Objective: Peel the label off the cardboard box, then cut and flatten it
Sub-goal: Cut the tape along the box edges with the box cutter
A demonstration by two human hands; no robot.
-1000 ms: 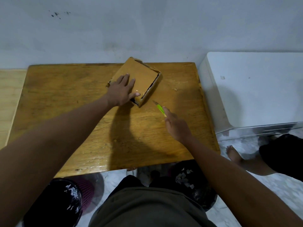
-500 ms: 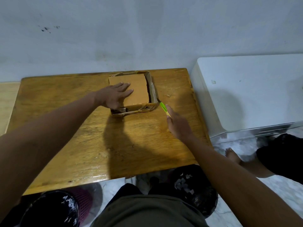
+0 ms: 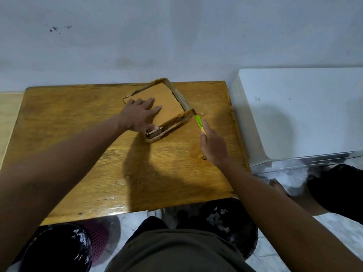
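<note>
The box (image 3: 167, 101) is lying open-side up in the upper middle of the worktop (image 3: 78, 154), now turned diamond-wise. The left hand (image 3: 140, 114) is pressing flat, fingers spread, inside it. The right hand (image 3: 213, 146) is gripping the cutter (image 3: 198, 122), whose tip is meeting the box's right corner.

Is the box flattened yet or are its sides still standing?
Not flattened. The box lies open side up; its right and near walls stand, while the left hand presses its floor.

No writing can be read anywhere. The green knife (image 3: 198, 122) carries a dark line of print along its handle, too small to make out; the cardboard box (image 3: 165, 101) shows no lettering.
</note>
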